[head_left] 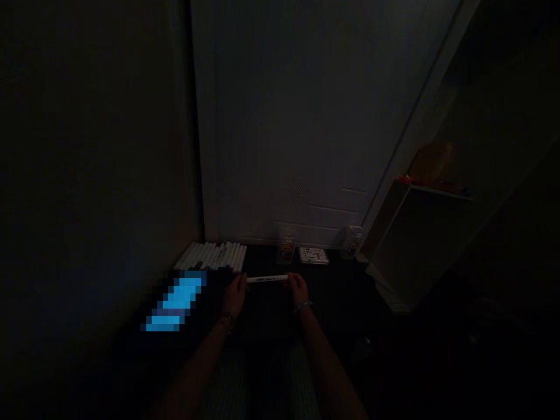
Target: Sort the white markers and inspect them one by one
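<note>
A white marker (268, 279) with dark print lies level between my two hands, above the dark table. My left hand (235, 294) pinches its left end, and my right hand (298, 287) is closed on its right end. Both fingertips are dim in the poor light. Beyond my left hand, several white markers (214, 255) lie side by side in a row. Behind the held marker stands a clear case (286, 249) with a colourful label, and a flat clear case of markers (314, 255) lies right of it.
A glowing blue, blurred-out screen (179, 300) is at the left on the dark table (341, 303). Another clear container (352, 240) stands at the back right. A pale wall panel (280, 116) rises behind. A shelf unit (420, 233) with an orange object (433, 162) on top is on the right.
</note>
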`<state>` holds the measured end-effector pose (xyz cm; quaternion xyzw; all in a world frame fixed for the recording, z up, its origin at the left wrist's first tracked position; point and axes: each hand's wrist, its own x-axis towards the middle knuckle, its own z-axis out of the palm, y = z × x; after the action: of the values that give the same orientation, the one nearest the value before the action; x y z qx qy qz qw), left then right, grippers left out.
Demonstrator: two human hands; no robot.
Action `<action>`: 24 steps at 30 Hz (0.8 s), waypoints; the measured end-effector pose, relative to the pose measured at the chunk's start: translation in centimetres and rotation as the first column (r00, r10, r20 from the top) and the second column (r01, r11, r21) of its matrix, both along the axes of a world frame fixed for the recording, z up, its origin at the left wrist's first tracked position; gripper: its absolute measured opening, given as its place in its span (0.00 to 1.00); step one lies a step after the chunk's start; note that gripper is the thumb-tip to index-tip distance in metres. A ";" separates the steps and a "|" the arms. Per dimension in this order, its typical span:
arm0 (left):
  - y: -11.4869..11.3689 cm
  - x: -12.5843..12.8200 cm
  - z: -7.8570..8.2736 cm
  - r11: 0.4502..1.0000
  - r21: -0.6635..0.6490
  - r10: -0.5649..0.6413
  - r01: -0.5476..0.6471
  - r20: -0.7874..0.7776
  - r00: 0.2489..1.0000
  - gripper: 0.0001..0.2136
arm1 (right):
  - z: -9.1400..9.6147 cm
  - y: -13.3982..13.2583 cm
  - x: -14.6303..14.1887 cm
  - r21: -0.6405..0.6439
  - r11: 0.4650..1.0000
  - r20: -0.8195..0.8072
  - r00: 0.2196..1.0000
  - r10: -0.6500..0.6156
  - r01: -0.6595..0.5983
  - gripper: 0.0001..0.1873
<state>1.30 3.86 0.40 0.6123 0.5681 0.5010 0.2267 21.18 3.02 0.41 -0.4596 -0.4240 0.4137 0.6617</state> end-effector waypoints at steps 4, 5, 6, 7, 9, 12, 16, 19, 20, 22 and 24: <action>0.1 -0.1 -0.1 1.000 -0.003 -0.015 0.014 -0.004 1.000 0.17 | -0.8 0.6 0.2 -0.005 1.000 0.012 1.000 0.013 -0.013 0.17; 0.2 -0.2 -0.1 1.000 -0.002 -0.015 0.015 -0.006 1.000 0.17 | -0.9 0.7 0.2 0.000 1.000 0.014 1.000 0.018 -0.018 0.17; 0.2 -0.2 -0.2 1.000 0.000 -0.016 0.016 -0.007 1.000 0.17 | -1.0 0.8 0.2 0.004 1.000 0.016 1.000 0.025 -0.025 0.17; 0.2 -0.2 -0.2 1.000 0.001 -0.015 0.015 -0.008 1.000 0.17 | -1.1 0.8 0.3 0.009 0.999 0.020 0.999 0.031 -0.032 0.17; 0.3 -0.2 -0.4 1.000 0.001 -0.008 0.008 0.000 1.000 0.17 | -1.1 0.8 0.3 0.010 0.999 0.033 0.999 0.039 -0.040 0.17; 0.3 -0.1 -0.5 1.000 -0.004 -0.003 0.003 0.022 1.000 0.17 | -1.1 0.7 0.3 0.003 0.999 0.054 0.998 0.033 -0.033 0.17; 0.2 0.0 -0.3 1.000 0.003 0.001 -0.001 0.020 1.000 0.17 | -0.9 0.5 0.3 0.017 0.999 0.052 0.998 0.033 -0.034 0.17; 0.1 0.0 -0.1 1.000 0.006 -0.002 0.002 0.009 1.000 0.17 | -0.7 0.3 0.2 0.008 1.000 0.046 0.999 0.019 -0.019 0.17; 0.1 0.1 -0.1 1.000 0.009 -0.004 0.004 0.007 1.000 0.17 | -0.6 0.3 0.2 0.005 1.000 0.045 0.999 0.012 -0.012 0.17; 0.1 0.1 -0.1 1.000 0.011 -0.009 0.009 0.005 1.000 0.17 | -0.6 0.3 0.1 0.002 1.000 0.042 0.999 0.004 -0.004 0.17; 0.3 0.1 -0.2 1.000 0.001 -0.005 0.005 0.006 1.000 0.17 | -0.6 0.4 0.1 0.008 1.000 0.037 0.999 0.000 0.000 0.17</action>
<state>1.37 4.14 0.17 0.6125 0.5656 0.5023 0.2294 21.31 3.45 -0.22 -0.4648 -0.4378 0.4033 0.6555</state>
